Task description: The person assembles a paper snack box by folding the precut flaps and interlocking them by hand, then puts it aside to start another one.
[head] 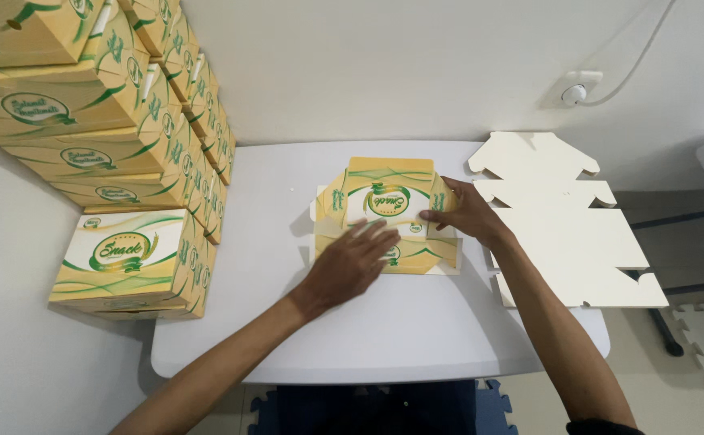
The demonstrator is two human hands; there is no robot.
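A yellow and green cardboard snack box [384,189], partly folded, lies on the white table [271,193] in the middle. My left hand [350,264] presses flat on its near front flap, fingers spread. My right hand [466,213] grips the box's right side flap, fingers curled over the edge. The box's far flap stands up behind the printed lid panel.
A tall stack of finished yellow boxes [118,145] fills the left side of the table against the wall. A pile of flat white box blanks [569,234] lies at the right, overhanging the table edge. A wall socket [575,87] with a cable is behind.
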